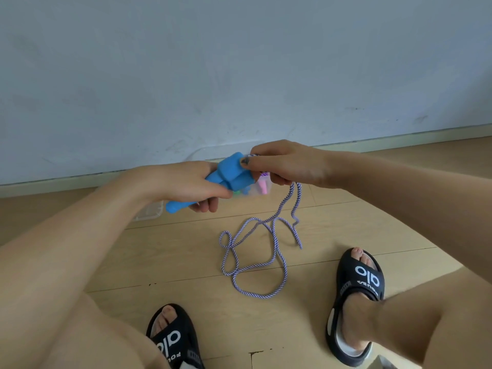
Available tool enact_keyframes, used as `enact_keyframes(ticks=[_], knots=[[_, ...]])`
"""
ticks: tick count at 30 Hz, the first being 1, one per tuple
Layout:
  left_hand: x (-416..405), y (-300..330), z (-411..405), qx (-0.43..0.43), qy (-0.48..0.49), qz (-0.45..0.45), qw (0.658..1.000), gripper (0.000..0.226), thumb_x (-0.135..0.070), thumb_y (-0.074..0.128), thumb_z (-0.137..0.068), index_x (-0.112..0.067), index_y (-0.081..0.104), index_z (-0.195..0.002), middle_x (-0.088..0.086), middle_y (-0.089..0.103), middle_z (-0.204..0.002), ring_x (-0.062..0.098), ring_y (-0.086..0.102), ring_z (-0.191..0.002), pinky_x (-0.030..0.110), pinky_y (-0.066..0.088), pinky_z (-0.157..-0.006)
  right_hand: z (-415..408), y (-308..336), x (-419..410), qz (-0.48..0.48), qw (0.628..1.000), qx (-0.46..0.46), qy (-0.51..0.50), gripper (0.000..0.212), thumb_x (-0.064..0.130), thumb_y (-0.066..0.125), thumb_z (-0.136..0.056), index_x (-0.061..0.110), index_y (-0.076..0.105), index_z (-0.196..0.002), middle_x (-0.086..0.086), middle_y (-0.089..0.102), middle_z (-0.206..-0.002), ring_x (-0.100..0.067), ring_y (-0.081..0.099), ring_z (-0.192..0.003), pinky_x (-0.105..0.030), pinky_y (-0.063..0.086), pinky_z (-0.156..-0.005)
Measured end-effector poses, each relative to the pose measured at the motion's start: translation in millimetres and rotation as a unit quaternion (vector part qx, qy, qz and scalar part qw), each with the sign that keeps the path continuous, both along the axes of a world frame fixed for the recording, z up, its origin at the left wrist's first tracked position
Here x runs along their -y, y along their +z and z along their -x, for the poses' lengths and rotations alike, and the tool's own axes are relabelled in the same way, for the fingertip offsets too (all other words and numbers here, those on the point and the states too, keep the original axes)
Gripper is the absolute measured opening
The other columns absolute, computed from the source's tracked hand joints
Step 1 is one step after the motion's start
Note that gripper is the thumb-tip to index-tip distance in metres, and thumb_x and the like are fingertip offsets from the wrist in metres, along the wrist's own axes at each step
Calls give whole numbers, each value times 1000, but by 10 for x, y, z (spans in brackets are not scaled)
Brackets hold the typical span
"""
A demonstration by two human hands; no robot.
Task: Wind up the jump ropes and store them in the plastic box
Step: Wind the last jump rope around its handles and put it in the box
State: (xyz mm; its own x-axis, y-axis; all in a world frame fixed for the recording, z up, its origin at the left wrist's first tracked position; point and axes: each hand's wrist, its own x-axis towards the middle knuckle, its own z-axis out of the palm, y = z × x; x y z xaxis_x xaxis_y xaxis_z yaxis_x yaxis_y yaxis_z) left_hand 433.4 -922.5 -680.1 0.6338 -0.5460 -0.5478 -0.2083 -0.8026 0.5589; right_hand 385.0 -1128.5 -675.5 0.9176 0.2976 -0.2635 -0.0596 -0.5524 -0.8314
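At the far left a bare forearm reaches in over the pale wood-grain floor (186, 249), whose planks meet a scuffed grey-white wall (186, 75) at a low skirting. The left hand (183, 182) is clamped around the blue handles (229, 174) of a jump rope: smooth, matte, blocky foam or plastic pieces held side by side as a bundle. Their long axis runs on a slant, the rounded lower end pointing down and left past the heel of the hand, the upper end pointing up and right toward the other hand. Behind the handles, on the floor near the wall, stands a clear plastic box (262, 189), mostly hidden; pink and green shapes show through it, probably other rope handles, though the view is too blocked to be sure. A flat clear lid (150, 211) lies on the floor just left of it. The right hand (282, 163) is closed, thumb pressed against the top of the handles and fingers pinching the cord (253, 262) there. This cord is a twisted purple-and-white braid; two strands hang from the right hand and the rest lies on the floor in loose, crossing loops between the person's feet. Each foot wears a black rubbery slide sandal (354, 302) with white lettering on the strap.
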Motion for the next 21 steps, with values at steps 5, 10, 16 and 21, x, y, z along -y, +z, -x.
enact_keyframes(ticks=[5,10,16,21], knots=[[-15,55,-5,46,-4,13,999,12,-26,61,-92,-22,58,-82,-12,58,-53,12,49,-52,26,47,-60,-23,-1,63,-13,1000,-25,-12,34,39,53,-98,10,58,-82,4,55,-72,-15,37,-57,-25,30,-54],[-85,37,-32,48,10,28,998,10,-20,67,-85,-19,67,-95,-11,59,-57,7,55,-55,24,49,-66,-21,12,114,-6,1000,-16,-22,33,30,48,-101,7,56,-78,11,54,-61,-6,32,-47,-18,29,-48],[-154,35,-49,58,0,38,998,14,-29,63,-92,-18,61,-83,-12,60,-57,9,55,-58,24,47,-66,-33,37,108,-3,1000,-5,-28,35,28,49,-100,-1,59,-82,-9,49,-79,-11,35,-57,-25,29,-55],[-175,13,-36,21,-11,31,999,16,-31,55,-98,-16,58,-93,1,73,-80,15,71,-78,36,57,-84,-57,49,99,15,1000,1,-23,38,31,50,-99,-1,62,-84,-15,60,-83,-7,38,-53,-22,32,-55]])
